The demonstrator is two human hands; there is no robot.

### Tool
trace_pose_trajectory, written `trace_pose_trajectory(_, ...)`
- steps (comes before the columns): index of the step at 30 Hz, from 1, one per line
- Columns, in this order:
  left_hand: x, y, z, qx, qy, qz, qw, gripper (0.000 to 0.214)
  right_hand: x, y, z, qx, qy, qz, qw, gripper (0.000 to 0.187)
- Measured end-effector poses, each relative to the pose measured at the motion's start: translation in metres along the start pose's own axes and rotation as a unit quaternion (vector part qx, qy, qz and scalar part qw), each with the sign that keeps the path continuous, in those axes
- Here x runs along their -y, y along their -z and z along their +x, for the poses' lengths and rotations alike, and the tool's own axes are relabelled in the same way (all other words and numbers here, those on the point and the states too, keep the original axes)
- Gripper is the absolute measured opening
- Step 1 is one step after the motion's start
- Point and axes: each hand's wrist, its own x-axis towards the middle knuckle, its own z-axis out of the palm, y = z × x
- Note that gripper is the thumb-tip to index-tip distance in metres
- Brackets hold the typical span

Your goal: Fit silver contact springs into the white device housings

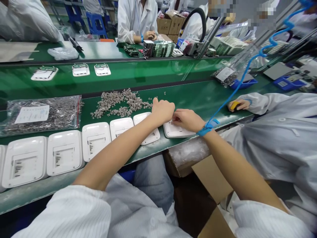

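The left grip (162,110) was curled into a fist, knuckles up, resting at the far left corner of a white shell (177,131) on the green bench (198,96). Whether the fist held anything could not be told. The right grip (187,119) had its fingertips drawn together and pressed down on the shell's top. Any small part between them was too small to make out. A blue strap (207,127) circled the right wrist.

The shell lay at the bench's near edge, at the right end of a row of shells (64,152). A loose pile of metal parts (121,101) sat just beyond the left grip, with a bag (41,114) of more parts further left. A neighbour's hand (238,104) rested on the bench to the right.
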Motion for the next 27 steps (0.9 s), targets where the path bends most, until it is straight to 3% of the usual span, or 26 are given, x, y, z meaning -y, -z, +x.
trace_pose_trajectory(5,-0.006,-0.012,0.001,-0.006,-0.011,-0.026,1.000,0.020,-0.002,-0.002,0.001,-0.002,-0.015,0.012,1.000,0.010)
trace_pose_trajectory(10,-0.006,-0.025,-0.003,-0.008,-0.007,-0.063,0.998,0.019,0.004,-0.009,-0.029,-0.087,0.054,-0.015,0.995,0.016)
trace_pose_trajectory(15,-0.010,-0.030,-0.005,0.017,0.015,-0.061,0.998,0.021,0.014,-0.016,-0.049,-0.147,0.051,-0.084,0.984,0.027)
trace_pose_trajectory(27,-0.012,-0.027,-0.003,0.031,0.040,-0.040,0.998,0.021,0.020,-0.019,-0.049,-0.159,0.039,-0.090,0.982,0.026)
